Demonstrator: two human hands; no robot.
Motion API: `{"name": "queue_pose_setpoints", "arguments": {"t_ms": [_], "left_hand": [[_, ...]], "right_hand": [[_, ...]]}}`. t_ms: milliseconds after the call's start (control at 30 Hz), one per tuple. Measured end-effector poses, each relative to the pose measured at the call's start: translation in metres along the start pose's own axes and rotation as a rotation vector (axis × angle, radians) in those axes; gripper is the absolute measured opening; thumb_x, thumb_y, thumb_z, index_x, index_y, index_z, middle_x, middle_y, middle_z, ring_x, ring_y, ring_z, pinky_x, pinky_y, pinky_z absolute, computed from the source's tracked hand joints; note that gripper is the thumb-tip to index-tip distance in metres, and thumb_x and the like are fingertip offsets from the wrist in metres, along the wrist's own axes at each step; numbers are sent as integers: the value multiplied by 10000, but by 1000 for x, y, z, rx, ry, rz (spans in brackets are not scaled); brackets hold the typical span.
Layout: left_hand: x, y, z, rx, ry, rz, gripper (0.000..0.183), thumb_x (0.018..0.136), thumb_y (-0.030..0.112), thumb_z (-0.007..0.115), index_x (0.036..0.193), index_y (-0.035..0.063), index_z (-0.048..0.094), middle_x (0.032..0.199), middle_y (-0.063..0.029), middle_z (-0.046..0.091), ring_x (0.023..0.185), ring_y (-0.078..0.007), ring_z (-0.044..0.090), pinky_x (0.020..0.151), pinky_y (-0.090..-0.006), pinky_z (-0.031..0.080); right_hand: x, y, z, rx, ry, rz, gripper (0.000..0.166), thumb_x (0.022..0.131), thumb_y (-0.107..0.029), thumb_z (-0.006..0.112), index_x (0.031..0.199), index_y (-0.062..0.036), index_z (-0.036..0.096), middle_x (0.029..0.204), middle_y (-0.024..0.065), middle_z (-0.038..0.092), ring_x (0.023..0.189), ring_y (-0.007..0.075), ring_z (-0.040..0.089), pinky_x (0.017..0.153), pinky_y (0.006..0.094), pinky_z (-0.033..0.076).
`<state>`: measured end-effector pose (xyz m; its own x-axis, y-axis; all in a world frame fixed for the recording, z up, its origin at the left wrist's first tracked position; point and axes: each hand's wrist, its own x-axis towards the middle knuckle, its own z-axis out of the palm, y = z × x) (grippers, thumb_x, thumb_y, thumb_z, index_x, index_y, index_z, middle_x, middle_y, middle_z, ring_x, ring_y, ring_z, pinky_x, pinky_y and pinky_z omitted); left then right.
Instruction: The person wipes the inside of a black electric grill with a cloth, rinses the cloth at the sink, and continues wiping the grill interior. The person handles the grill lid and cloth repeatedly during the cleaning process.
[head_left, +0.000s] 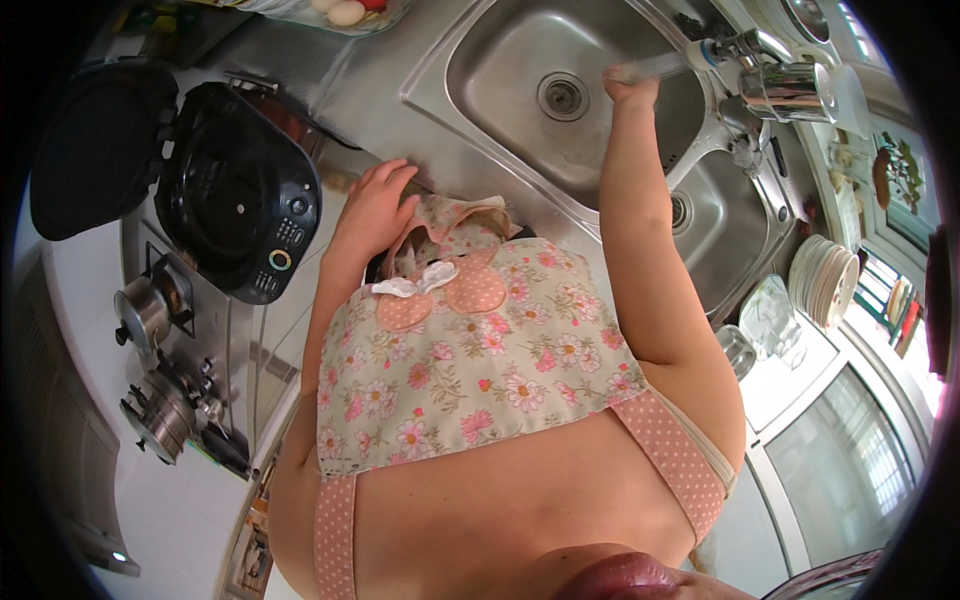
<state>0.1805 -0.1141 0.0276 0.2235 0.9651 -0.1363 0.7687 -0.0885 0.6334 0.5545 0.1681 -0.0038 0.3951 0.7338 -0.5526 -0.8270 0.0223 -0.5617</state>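
Observation:
My right hand (631, 86) is over the large stainless steel sink basin (510, 60), in a stream of water (667, 66) running from the faucet (709, 54). Its fingers look curled and blurred by the water; whether they hold anything is hidden. Just beside it lies the round drain strainer (563, 96). My left hand (373, 206) rests by the front edge of the metal counter (375, 97), fingers slightly apart and nothing in them. Below it hangs the flowered apron (480, 352) I wear.
Left of my left hand stands an open black electric griddle (240, 187), its lid (97, 150) folded back. Pots (144, 311) sit on the stove beyond. A container with eggs (346, 13) is at the top. At right are a smaller basin (720, 195) and stacked plates (821, 281).

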Motion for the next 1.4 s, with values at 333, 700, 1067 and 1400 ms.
{"name": "queue_pose_setpoints", "arguments": {"t_ms": [333, 700, 1067, 1400], "left_hand": [[0, 3, -2, -29, -56, -46, 435, 880, 205, 581, 1295, 76, 545, 1387, -116, 477, 1282, -325, 433, 1075, -430, 344], [-9, -6, 16, -11, 99, 19, 357, 853, 200, 605, 1188, 73, 602, 1272, -102, 548, 1217, -290, 485, 1022, -450, 367], [-13, -7, 20, -21, 63, -3, 334, 845, 205, 619, 1154, 78, 604, 1272, -105, 544, 1211, -310, 491, 1010, -458, 384], [-16, -5, 18, -14, -37, -62, 430, 843, 212, 626, 1253, 93, 571, 1315, -93, 516, 1233, -295, 473, 1027, -446, 367]], "right_hand": [[28, -9, -50, -1611, -216, -1049, 254, 820, -215, 690, 1004, -44, 727, 989, 166, 714, 951, 281, 690, 867, 376, 520], [83, -41, -54, 207, -444, 544, 317, 867, -200, 463, 1057, 23, 586, 1027, 189, 606, 834, 284, 621, 573, 289, 533], [65, -32, -49, -301, -162, 42, 317, 880, -246, 554, 1104, -25, 592, 1085, 146, 612, 1000, 327, 587, 808, 486, 543], [42, -32, -37, -359, -122, 93, 171, 907, -159, 544, 1030, -72, 624, 941, 71, 657, 819, 235, 627, 631, 327, 550]]}}
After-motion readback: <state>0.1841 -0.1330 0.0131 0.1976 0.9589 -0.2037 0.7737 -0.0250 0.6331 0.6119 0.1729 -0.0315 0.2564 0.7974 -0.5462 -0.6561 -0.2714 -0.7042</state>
